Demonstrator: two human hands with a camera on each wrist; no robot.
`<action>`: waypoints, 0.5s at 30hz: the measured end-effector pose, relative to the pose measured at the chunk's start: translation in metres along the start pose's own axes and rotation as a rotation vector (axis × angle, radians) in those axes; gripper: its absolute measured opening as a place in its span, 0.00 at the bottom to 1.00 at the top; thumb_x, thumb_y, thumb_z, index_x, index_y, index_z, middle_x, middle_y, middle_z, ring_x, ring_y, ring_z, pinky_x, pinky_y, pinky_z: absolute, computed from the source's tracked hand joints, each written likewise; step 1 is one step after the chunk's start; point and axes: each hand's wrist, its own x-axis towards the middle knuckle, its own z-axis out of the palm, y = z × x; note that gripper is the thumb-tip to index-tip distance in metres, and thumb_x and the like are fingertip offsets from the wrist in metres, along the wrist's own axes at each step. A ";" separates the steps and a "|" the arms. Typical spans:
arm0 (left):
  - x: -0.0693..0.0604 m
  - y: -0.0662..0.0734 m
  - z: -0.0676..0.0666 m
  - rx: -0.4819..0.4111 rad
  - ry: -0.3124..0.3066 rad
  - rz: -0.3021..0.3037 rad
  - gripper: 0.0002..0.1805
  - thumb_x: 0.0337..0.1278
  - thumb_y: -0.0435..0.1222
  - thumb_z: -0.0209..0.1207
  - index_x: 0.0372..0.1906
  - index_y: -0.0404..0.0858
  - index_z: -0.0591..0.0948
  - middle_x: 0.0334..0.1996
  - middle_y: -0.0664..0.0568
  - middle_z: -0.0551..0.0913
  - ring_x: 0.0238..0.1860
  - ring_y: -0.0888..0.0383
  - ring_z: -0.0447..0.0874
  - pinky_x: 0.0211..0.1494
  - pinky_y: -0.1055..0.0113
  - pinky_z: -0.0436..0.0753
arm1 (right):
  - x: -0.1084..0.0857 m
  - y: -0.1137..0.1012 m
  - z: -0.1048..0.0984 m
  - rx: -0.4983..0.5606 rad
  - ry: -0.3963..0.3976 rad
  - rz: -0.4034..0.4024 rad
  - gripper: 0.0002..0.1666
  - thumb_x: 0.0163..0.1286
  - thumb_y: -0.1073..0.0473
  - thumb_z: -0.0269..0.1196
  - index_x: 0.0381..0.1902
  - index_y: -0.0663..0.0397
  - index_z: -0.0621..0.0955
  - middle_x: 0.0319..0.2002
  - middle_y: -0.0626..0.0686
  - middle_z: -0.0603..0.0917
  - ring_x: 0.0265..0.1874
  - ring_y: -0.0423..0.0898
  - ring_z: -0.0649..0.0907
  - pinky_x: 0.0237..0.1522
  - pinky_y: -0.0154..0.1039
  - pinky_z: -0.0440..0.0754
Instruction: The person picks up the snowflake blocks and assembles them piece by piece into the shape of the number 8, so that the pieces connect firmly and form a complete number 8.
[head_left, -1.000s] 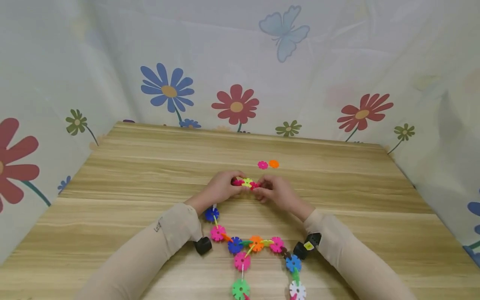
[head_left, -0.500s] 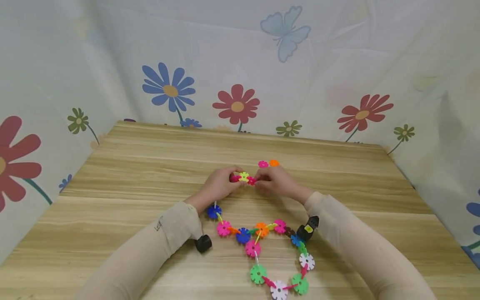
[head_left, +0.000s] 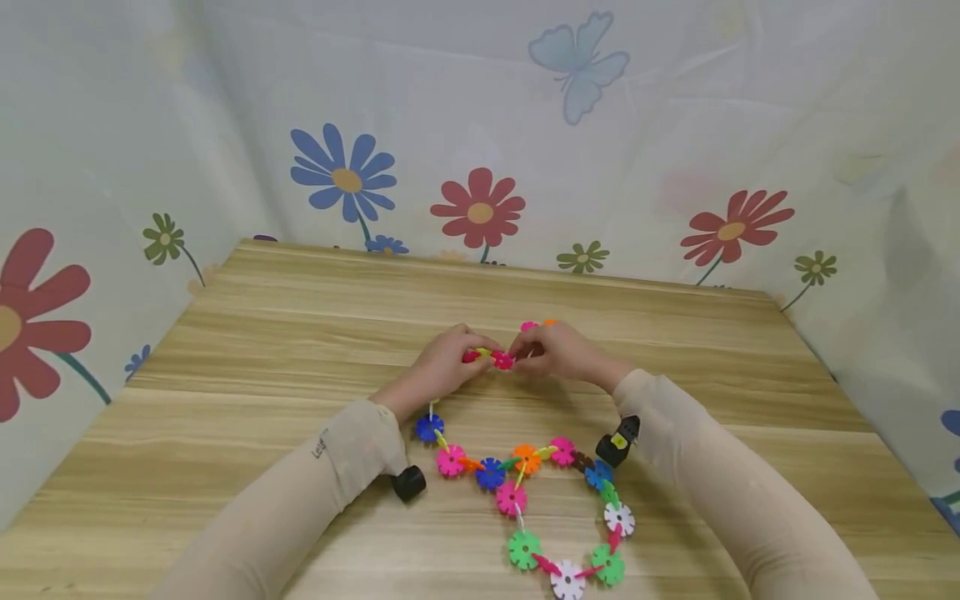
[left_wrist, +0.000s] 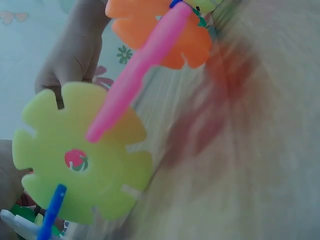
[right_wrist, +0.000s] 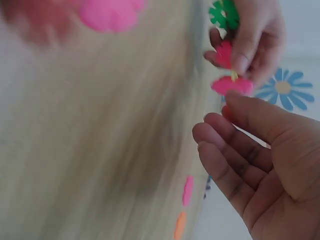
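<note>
Near the table's middle, my left hand (head_left: 442, 367) holds one end of a chain of notched plastic flower discs. A yellow disc (head_left: 483, 353) and a pink disc (head_left: 502, 361) stick out from its fingers. My right hand (head_left: 558, 354) pinches the outer edge of that pink disc between thumb and forefinger; its other fingers are loosely bent in the right wrist view. A green disc (right_wrist: 224, 14) shows behind the left hand there. In the left wrist view, a large yellow-green disc (left_wrist: 110, 165), an edge-on pink disc (left_wrist: 145, 60) and an orange disc (left_wrist: 180, 45) hang linked, close to the camera.
The joined chain runs down from the left hand past a blue disc (head_left: 430, 428) into a loop with a white disc (head_left: 567, 579) nearest me. Beyond the right hand lie a loose pink disc (head_left: 529, 326) and a loose orange disc (head_left: 551, 322), partly covered.
Both hands have moved slightly away from me. The chain's loop has slid away and rightward, bringing its near end into view. The held yellow disc has turned more edge-on.
</note>
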 end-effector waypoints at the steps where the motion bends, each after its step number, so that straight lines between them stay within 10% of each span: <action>1: 0.000 0.000 0.000 -0.004 0.003 -0.004 0.14 0.62 0.40 0.61 0.52 0.50 0.84 0.42 0.48 0.77 0.39 0.53 0.74 0.41 0.64 0.74 | 0.001 0.001 -0.002 -0.005 0.003 0.020 0.08 0.63 0.60 0.66 0.40 0.55 0.85 0.34 0.51 0.87 0.30 0.41 0.82 0.35 0.33 0.80; 15: -0.001 0.001 0.000 0.025 -0.023 0.016 0.13 0.61 0.42 0.62 0.50 0.48 0.84 0.50 0.51 0.83 0.54 0.50 0.79 0.60 0.55 0.76 | 0.018 0.041 -0.020 0.084 0.125 0.300 0.10 0.66 0.63 0.62 0.42 0.65 0.81 0.39 0.61 0.84 0.32 0.50 0.83 0.28 0.33 0.80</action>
